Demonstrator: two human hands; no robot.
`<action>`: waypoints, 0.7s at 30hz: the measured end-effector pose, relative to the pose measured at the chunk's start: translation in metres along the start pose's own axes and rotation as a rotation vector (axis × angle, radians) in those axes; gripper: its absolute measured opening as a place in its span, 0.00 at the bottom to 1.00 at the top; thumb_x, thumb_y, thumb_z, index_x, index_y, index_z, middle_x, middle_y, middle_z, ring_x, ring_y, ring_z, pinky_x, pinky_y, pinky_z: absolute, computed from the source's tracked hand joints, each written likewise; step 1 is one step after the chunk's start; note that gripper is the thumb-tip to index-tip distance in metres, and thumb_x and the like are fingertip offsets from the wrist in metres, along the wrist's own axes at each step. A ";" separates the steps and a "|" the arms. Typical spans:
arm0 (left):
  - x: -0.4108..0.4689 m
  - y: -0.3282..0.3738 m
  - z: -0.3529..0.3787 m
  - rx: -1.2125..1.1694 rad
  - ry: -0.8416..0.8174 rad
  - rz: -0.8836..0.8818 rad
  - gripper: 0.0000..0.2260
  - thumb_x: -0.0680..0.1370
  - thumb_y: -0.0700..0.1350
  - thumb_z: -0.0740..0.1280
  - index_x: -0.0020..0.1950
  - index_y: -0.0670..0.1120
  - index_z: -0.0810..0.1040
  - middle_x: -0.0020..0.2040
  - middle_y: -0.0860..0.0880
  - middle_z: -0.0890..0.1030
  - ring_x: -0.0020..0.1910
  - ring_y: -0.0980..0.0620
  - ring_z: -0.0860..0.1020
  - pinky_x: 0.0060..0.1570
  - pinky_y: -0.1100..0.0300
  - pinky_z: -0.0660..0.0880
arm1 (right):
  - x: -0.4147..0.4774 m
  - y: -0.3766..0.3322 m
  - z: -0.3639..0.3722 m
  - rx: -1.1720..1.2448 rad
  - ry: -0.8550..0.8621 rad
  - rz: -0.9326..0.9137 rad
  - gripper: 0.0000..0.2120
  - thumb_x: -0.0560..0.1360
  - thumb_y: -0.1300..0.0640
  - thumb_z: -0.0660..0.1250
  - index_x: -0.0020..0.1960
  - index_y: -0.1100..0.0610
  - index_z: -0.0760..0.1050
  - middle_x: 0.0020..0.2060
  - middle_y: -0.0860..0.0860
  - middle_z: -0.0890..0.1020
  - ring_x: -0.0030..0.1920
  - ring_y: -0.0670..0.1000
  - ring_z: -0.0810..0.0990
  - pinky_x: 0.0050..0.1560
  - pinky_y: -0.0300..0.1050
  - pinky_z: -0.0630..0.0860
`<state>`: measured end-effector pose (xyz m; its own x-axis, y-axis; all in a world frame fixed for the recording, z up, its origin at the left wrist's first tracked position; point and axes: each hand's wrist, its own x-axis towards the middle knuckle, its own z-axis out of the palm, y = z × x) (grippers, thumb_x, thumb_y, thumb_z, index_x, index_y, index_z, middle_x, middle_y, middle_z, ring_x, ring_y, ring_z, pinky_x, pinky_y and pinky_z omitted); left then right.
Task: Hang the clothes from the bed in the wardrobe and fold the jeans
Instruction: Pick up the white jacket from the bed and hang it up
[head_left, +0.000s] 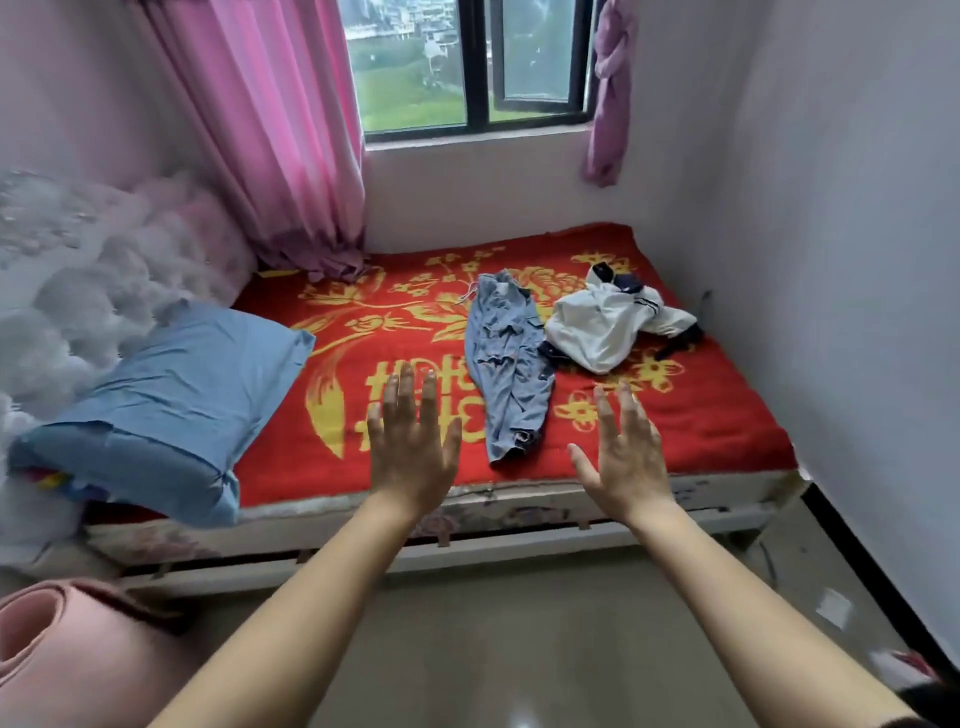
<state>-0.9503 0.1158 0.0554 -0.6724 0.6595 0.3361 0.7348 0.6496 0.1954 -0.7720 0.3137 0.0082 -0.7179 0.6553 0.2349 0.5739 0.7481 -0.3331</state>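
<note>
I held both hands out in front of me above the near edge of the bed (727, 431), a low frame covered with a red woven blanket patterned in yellow flowers. My left hand (410, 447) was spread flat, palm down, fingers straight and a little apart, holding nothing. My right hand (626, 457) was spread the same way, thumb out to the side, also empty. The faded light-blue denim jeans (506, 364) lay crumpled near the middle of the bed, stretched lengthwise from its far side toward its near edge, with the leg ends closest to me. A crumpled white jacket with navy trim (602, 322) lay on the bed's right half, just beside the jeans; I could not tell whether the two touched. A pale blue pillow (171, 405) rested at the bed's left end, and a pink pleated curtain (270, 130) hung down to the bed's far left corner
</note>
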 end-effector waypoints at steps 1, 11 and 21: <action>0.014 0.003 0.013 -0.007 -0.015 0.018 0.30 0.80 0.59 0.54 0.78 0.45 0.59 0.79 0.42 0.56 0.77 0.41 0.55 0.71 0.39 0.58 | 0.010 0.009 0.007 -0.007 -0.017 0.034 0.43 0.77 0.42 0.66 0.82 0.53 0.45 0.80 0.59 0.45 0.79 0.62 0.51 0.77 0.62 0.56; 0.196 -0.027 0.136 -0.052 -0.208 0.067 0.33 0.81 0.60 0.55 0.81 0.47 0.48 0.80 0.42 0.45 0.79 0.42 0.46 0.74 0.41 0.50 | 0.157 0.060 0.082 -0.122 -0.213 0.242 0.45 0.79 0.42 0.62 0.80 0.51 0.32 0.78 0.59 0.33 0.80 0.61 0.44 0.78 0.58 0.50; 0.386 0.021 0.238 -0.073 -0.286 0.209 0.34 0.81 0.59 0.57 0.81 0.46 0.50 0.80 0.40 0.48 0.79 0.41 0.50 0.72 0.42 0.58 | 0.285 0.136 0.104 -0.107 -0.177 0.355 0.44 0.78 0.43 0.64 0.81 0.49 0.38 0.80 0.58 0.40 0.79 0.61 0.50 0.77 0.58 0.55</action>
<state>-1.2158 0.4743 -0.0301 -0.4969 0.8613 0.1062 0.8566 0.4673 0.2189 -0.9400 0.5916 -0.0655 -0.5190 0.8538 -0.0414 0.8294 0.4913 -0.2659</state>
